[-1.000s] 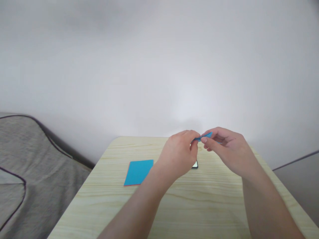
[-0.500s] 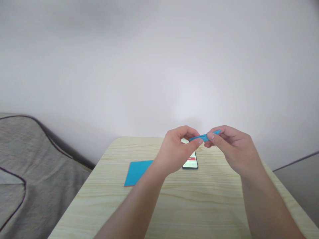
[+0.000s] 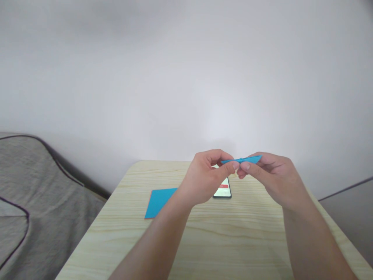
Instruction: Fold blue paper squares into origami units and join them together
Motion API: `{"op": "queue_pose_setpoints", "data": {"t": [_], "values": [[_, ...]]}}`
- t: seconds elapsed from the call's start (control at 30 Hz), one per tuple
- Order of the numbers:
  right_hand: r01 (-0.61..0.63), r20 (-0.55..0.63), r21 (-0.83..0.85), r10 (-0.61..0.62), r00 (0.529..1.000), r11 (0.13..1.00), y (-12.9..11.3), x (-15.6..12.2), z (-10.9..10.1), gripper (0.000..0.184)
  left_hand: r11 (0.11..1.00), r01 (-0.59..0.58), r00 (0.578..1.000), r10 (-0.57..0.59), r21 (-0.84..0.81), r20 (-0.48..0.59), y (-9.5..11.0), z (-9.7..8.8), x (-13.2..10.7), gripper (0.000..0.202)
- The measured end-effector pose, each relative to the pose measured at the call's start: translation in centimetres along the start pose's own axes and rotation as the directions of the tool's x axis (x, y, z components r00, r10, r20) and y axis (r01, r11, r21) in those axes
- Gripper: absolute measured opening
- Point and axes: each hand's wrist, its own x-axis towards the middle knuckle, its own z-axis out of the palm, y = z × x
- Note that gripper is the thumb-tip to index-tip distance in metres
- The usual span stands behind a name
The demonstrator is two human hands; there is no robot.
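Both hands are raised above the far half of a light wooden table (image 3: 233,241) and pinch one small folded piece of blue paper (image 3: 243,160) between them. My left hand (image 3: 206,181) grips its left end with thumb and forefinger. My right hand (image 3: 269,177) grips its right part the same way, fingers curled. The paper lies nearly flat and edge-on to the camera. A flat blue sheet with a red edge (image 3: 159,202) rests on the table to the left, partly behind my left forearm.
A phone (image 3: 223,190) with a lit screen lies on the table under my hands, partly hidden by my left hand. A grey cushioned seat (image 3: 35,198) stands to the left. A plain white wall rises behind the table.
The folded blue paper has been worked wider and flatter between the fingertips. My left hand shifted a little left, which uncovered more of the phone.
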Motion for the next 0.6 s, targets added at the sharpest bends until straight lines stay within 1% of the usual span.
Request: {"op": "queue_pose_setpoints", "data": {"t": [0.17, 0.33, 0.6], "values": [[0.006, -0.006, -0.012, -0.006, 1.000, 1.000, -0.04, 0.05, 0.04, 0.025, 1.000, 0.003, 1.000, -0.003, -0.009, -0.008, 0.22, 0.08, -0.03, 0.031], [-0.024, -0.017, -0.083, 0.023, 1.000, 0.996, -0.37, 0.01, 0.01, 0.029, 1.000, 0.000, 1.000, 0.000, 0.003, 0.012, 0.34, 0.10, -0.13, 0.031], [-0.052, 0.026, -0.161, 0.057, 0.998, 0.986, -0.74, 0.09, -0.55, 0.033, 0.998, 0.006, 1.000, -0.007, 0.059, 0.015, 0.09, -0.34, 0.11, 0.029]]}}
